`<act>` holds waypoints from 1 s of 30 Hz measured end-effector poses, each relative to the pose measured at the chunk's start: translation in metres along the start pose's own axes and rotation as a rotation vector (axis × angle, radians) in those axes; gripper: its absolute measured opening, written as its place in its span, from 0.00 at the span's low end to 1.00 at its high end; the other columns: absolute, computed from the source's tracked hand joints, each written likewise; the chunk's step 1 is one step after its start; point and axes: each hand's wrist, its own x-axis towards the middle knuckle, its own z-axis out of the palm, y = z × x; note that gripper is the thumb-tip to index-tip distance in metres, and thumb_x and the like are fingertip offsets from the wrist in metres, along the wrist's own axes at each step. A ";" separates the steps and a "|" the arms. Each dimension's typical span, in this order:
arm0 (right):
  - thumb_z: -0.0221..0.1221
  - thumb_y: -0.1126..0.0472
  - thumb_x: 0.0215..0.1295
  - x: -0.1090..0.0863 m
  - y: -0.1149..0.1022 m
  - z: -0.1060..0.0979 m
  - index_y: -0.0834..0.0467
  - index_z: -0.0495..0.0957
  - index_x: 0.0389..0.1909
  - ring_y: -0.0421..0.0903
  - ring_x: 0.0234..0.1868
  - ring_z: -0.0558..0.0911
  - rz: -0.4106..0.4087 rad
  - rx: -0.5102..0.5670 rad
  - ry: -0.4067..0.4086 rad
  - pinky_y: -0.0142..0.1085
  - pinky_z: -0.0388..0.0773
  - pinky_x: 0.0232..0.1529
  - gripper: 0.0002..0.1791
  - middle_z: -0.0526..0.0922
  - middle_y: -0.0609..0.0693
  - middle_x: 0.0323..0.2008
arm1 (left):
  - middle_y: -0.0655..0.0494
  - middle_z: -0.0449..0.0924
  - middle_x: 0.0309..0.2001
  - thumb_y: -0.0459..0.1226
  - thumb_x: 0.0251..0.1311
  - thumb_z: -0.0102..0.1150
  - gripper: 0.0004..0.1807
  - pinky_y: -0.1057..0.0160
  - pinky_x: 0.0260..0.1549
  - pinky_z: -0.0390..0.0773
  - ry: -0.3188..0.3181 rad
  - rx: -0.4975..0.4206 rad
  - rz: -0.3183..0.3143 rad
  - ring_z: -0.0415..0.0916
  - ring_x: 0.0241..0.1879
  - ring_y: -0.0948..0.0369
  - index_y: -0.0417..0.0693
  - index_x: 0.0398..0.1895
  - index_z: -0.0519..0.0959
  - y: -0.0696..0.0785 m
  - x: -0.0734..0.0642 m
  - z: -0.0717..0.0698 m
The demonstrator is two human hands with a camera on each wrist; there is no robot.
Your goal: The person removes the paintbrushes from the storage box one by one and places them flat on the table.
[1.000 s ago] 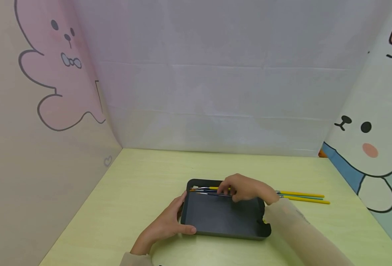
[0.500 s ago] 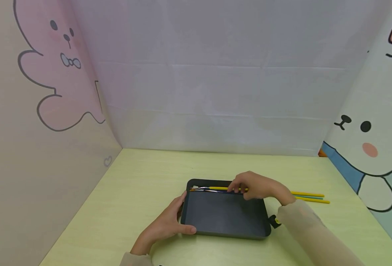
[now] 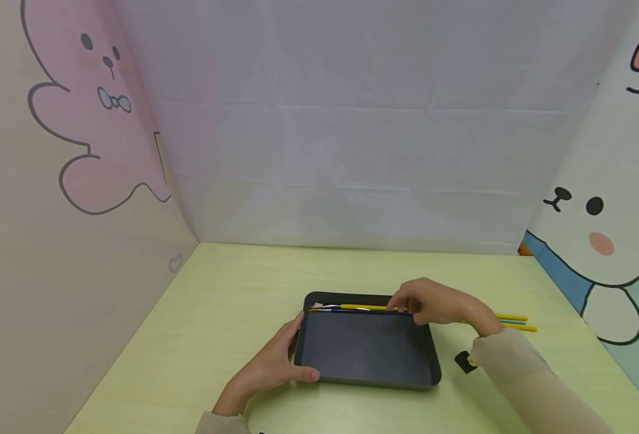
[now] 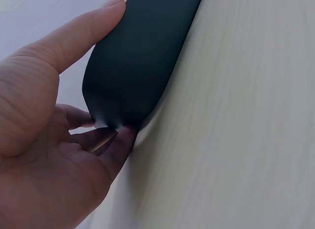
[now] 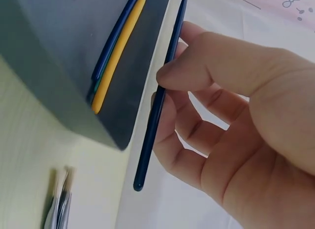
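Observation:
My left hand [image 3: 276, 361] grips the left end of a dark grey rectangular tray [image 3: 368, 352], thumb at its front corner and fingers along its side. In the left wrist view, the thumb lies on the rim of the tray [image 4: 140, 51] and the fingertips press below. Over the tray's far right part, my right hand [image 3: 441, 302] pinches a thin dark blue paintbrush [image 5: 147, 145] between thumb and fingers; its handle end points out past the tray. Inside, along the far wall, lie a yellow-handled paintbrush [image 5: 119, 56] and a dark blue paintbrush [image 5: 114, 39] beside a green handle.
More paintbrushes with yellow handles [image 3: 515, 317] and a teal handle lie on the pale table to the right of the tray. Their bristles [image 5: 65, 177] show near the tray's corner. A small black piece [image 3: 465, 362] hangs by the right sleeve. Printed cloth walls surround the table.
My right hand has moved right along the tray's far side with the dark blue paintbrush, which now lines up with the others. The left hand and the tray stay put.

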 end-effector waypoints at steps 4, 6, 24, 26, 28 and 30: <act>0.57 0.83 0.57 -0.007 0.003 -0.003 0.56 0.86 0.58 0.39 0.40 0.80 -0.008 -0.004 0.000 0.34 0.81 0.41 0.31 0.81 0.42 0.43 | 0.40 0.47 0.84 0.50 0.53 0.84 0.72 0.46 0.70 0.68 -0.002 0.000 -0.002 0.64 0.76 0.47 0.48 0.88 0.39 0.000 0.000 0.000; 0.57 0.83 0.56 -0.011 0.005 -0.004 0.56 0.86 0.58 0.40 0.41 0.80 -0.012 -0.002 0.003 0.35 0.82 0.42 0.31 0.81 0.42 0.44 | 0.40 0.47 0.84 0.50 0.53 0.84 0.72 0.46 0.70 0.68 -0.003 -0.004 -0.002 0.64 0.76 0.47 0.48 0.88 0.39 0.000 0.000 0.000; 0.60 0.81 0.61 -0.041 0.020 -0.012 0.57 0.86 0.57 0.41 0.43 0.83 -0.028 -0.004 0.030 0.36 0.83 0.42 0.26 0.84 0.48 0.46 | 0.40 0.47 0.84 0.50 0.52 0.85 0.72 0.42 0.73 0.62 0.002 -0.009 -0.007 0.59 0.79 0.47 0.48 0.88 0.40 0.002 -0.001 0.000; 0.60 0.81 0.60 -0.044 0.023 -0.011 0.58 0.86 0.57 0.41 0.42 0.83 -0.024 -0.003 0.034 0.36 0.83 0.41 0.27 0.84 0.47 0.45 | 0.40 0.47 0.84 0.50 0.53 0.84 0.72 0.42 0.73 0.63 0.002 -0.008 -0.007 0.59 0.79 0.47 0.47 0.88 0.40 0.002 -0.001 0.000; 0.60 0.82 0.59 -0.048 0.025 -0.011 0.58 0.86 0.57 0.42 0.41 0.82 -0.024 -0.003 0.039 0.36 0.82 0.40 0.28 0.84 0.47 0.44 | 0.40 0.48 0.84 0.50 0.53 0.84 0.72 0.43 0.72 0.64 0.001 -0.005 -0.005 0.61 0.78 0.47 0.47 0.88 0.40 0.001 -0.001 0.000; 0.60 0.82 0.59 -0.051 0.029 -0.012 0.59 0.86 0.58 0.42 0.41 0.82 -0.021 0.000 0.044 0.36 0.82 0.40 0.28 0.84 0.47 0.44 | 0.39 0.48 0.84 0.50 0.53 0.84 0.72 0.44 0.72 0.65 0.001 -0.003 -0.003 0.62 0.77 0.47 0.47 0.88 0.40 0.001 -0.001 0.000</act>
